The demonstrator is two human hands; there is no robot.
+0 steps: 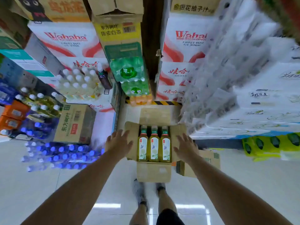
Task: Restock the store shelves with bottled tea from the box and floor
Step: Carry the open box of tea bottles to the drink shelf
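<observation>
An open cardboard box (153, 172) sits on the floor in front of my feet, flaps spread out. Inside lie three tea bottles (154, 144) side by side, greenish-yellow with white labels and brown caps. My left hand (119, 142) is flat with fingers spread over the box's left flap. Over the right flap hovers my right hand (185, 147), fingers also straight. Neither hand holds anything. Whether the palms touch the flaps is unclear.
A closed brown carton (73, 124) stands left of the box. Shrink-wrapped blue-capped bottles (60, 155) lie on the floor at left. Stacked Wahaha cartons (68, 41), green bottle packs (131, 75) and white cartons (259, 101) rise behind. A yellow-green pack (272, 145) sits right.
</observation>
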